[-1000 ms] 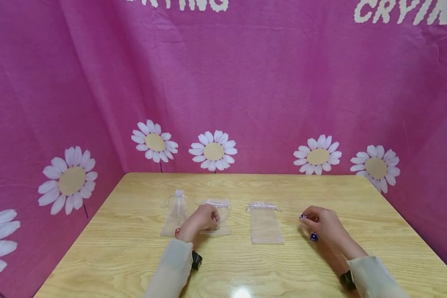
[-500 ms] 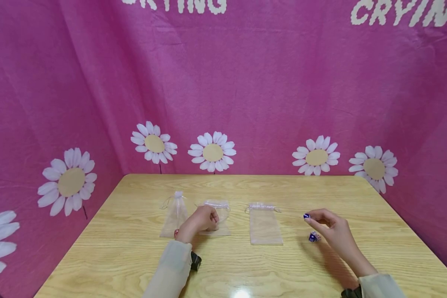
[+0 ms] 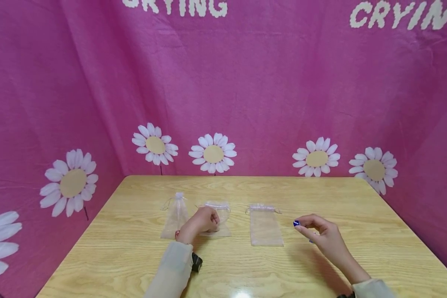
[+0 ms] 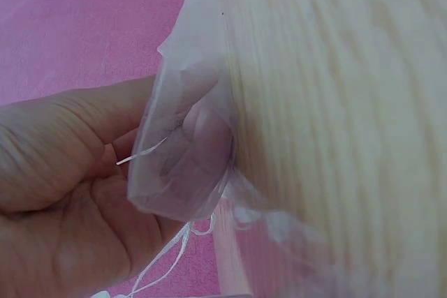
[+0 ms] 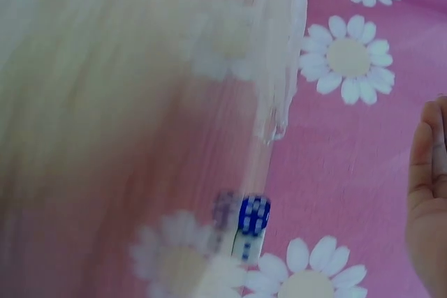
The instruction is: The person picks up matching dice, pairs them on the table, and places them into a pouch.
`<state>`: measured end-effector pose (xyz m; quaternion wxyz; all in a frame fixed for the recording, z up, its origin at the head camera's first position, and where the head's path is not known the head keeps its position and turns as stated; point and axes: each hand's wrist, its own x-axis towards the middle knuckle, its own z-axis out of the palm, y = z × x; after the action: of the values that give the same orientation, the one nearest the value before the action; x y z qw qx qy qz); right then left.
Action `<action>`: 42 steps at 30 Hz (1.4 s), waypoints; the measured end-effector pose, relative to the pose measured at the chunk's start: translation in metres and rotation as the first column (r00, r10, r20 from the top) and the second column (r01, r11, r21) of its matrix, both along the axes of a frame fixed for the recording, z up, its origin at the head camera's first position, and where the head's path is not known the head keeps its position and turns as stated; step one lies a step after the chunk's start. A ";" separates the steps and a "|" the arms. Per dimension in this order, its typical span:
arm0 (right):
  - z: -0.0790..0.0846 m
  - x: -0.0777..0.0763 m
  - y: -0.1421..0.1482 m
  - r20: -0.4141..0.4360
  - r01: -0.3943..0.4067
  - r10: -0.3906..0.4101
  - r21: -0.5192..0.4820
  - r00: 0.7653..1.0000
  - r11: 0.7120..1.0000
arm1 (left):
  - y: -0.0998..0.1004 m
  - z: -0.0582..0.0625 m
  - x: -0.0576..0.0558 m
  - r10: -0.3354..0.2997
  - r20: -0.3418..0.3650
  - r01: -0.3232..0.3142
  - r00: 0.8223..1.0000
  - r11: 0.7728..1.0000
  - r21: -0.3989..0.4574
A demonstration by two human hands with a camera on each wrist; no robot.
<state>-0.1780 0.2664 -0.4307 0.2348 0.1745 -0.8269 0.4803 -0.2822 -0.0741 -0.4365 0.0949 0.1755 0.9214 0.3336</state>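
Note:
In the head view my right hand [image 3: 329,238] holds a blue die [image 3: 296,223] with white pips between thumb and forefinger, above the table right of the flat bag. My left hand [image 3: 205,220] grips the middle sheer drawstring bag [image 3: 223,231]. Its fingertips show through the thin fabric [image 4: 181,186] in the left wrist view. Another blue die [image 5: 254,215] rests on the table with a paler die [image 5: 246,248] beside it. The right wrist view shows only part of the right hand [image 5: 429,200], at its edge; the held die is out of sight there.
A flat sheer bag [image 3: 266,227] lies between the hands. To the left, a drawn-shut sheer bag [image 3: 174,219] has something red [image 3: 176,234] at its bottom, partly hidden by my left wrist. A pink daisy-print cloth [image 3: 260,103] hangs behind the wooden table [image 3: 227,271].
My right hand has lifted a blue die from beside the others and carried it left, toward the flat bag. The left hand has stayed at the middle bag.

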 end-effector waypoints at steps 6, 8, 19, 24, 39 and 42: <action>-0.001 -0.004 -0.023 0.005 -0.064 0.064 -0.021 0.998 0.998 | -0.004 -0.006 -0.004 -0.029 -0.029 0.028 0.999 1.000 -0.011; -0.001 -0.006 -0.031 -0.001 -0.090 0.090 -0.016 0.996 0.996 | -0.004 -0.005 -0.004 -0.027 -0.024 0.027 0.999 1.000 -0.006; -0.002 -0.012 -0.072 0.016 -0.226 0.227 -0.029 0.974 0.974 | -0.001 -0.001 0.003 -0.004 -0.031 0.004 1.000 1.000 -0.021; -0.003 -0.015 -0.082 0.042 -0.246 0.247 -0.024 0.968 0.969 | -0.002 -0.003 0.002 -0.001 -0.035 0.000 0.999 1.000 -0.016; -0.006 -0.015 -0.108 0.098 -0.401 0.389 0.237 0.916 0.885 | -0.002 -0.002 -0.001 0.003 -0.008 -0.003 1.000 1.000 -0.012; -0.006 -0.012 -0.114 0.164 -0.458 0.428 0.338 0.889 0.822 | -0.003 -0.002 -0.001 0.003 0.002 -0.003 1.000 1.000 0.002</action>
<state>-0.1903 0.1527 -0.4367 0.0466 0.3829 -0.8474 0.3647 -0.2836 -0.0768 -0.4387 0.0951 0.1740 0.9212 0.3348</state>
